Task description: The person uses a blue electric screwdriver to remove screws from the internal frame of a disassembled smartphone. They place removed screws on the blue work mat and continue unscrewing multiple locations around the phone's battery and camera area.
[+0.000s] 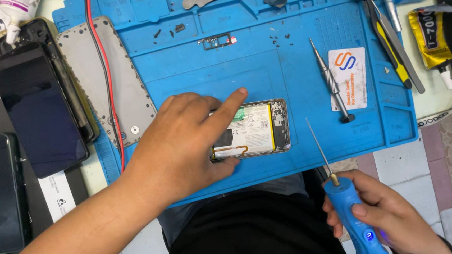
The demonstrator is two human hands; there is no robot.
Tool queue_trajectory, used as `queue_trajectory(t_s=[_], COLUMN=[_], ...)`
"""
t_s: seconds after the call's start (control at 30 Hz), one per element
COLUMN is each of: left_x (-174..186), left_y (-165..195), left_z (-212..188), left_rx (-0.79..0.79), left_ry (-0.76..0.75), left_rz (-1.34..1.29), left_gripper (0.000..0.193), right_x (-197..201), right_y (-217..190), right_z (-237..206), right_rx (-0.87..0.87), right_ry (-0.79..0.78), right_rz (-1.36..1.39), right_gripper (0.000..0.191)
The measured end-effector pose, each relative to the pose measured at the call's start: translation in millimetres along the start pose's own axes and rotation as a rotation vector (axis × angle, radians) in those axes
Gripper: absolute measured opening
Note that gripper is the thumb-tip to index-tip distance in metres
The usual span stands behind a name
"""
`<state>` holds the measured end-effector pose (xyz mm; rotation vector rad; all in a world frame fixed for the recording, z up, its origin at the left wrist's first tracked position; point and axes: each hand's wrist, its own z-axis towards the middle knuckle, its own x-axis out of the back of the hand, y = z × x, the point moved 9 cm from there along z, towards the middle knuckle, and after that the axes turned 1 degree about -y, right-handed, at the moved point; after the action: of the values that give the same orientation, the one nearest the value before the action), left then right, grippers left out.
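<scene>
View: looking down from head height at a workbench, lap and tiled floor at the bottom of the frame.
Left hand (185, 146): centre of the frame, palm down, resting on the opened phone, forefinger stretched out toward the upper right, other fingers curled over the phone's left end; pressing down, not closed round anything.
Opened phone: backless rectangular smartphone with a white battery and metal frame (258, 130), lying flat at the centre, lower part of the mat, left half hidden under the hand.
Right hand (381, 217): lower right of the frame, off the mat, fingers wrapped round the screwdriver handle.
Screwdriver: blue electric pen-shaped screwdriver with a long thin steel bit (348, 203), bit pointing up and left, tip just right of the phone, not touching it.
Mat: large blue silicone repair mat with moulded compartments (307, 73), filling the upper middle.
Right of centre: small silver precision screwdriver (331, 82) lying beside a white rectangular sticker (348, 78).
Upper right: yellow tube of glue (431, 38), off the mat.
Left edge: black smartphones stacked (36, 108), grey metal phone plate (111, 82) beside them, crossed by a red wire (106, 71).
</scene>
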<state>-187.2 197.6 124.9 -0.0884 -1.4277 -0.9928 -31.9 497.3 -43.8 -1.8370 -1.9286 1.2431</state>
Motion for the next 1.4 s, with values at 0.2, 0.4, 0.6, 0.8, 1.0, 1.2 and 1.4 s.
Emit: queue_trajectory(t_s=[0.2,0.4,0.6,0.8,1.0,1.2,1.4], left_x=[-15.9,-25.4,-37.5,-63.7,-78.5,-81.2,-82.4], left_y=[4.6,7.3,54.9,59.0,52.0,47.4,47.4], left_z=[-10.8,-16.5,-12.8,-5.1,-3.0,-4.7,-5.4], left_rx=[0.104,0.282,-0.026,-0.099,-0.095,-0.08,-0.077], left_ry=[0.044,0.042,-0.008,-0.126,-0.175,-0.158,-0.171], left_rz=[0.055,0.111,0.001,0.038,0.15,0.158,0.172], left_gripper=[0.083,0.069,0.061,0.079,0.091,0.095,0.096], right_x=[-2.8,-16.2,-26.2,-37.2,-42.9,-42.9,-49.2], right_y=[10.0,-3.5,-38.9,-55.7,-65.8,-73.1,-79.8], right_z=[3.6,12.5,20.7,23.8,27.8,27.8,26.1], right_rx=[-0.039,-0.056,-0.025,0.037,0.112,0.101,0.133], right_ry=[0.071,0.11,0.205,0.274,0.246,0.318,0.375], right_rz=[0.051,-0.127,-0.417,-0.515,-0.718,-0.883,-0.893], right_gripper=[0.058,0.047,0.042,0.051,0.055,0.051,0.05])
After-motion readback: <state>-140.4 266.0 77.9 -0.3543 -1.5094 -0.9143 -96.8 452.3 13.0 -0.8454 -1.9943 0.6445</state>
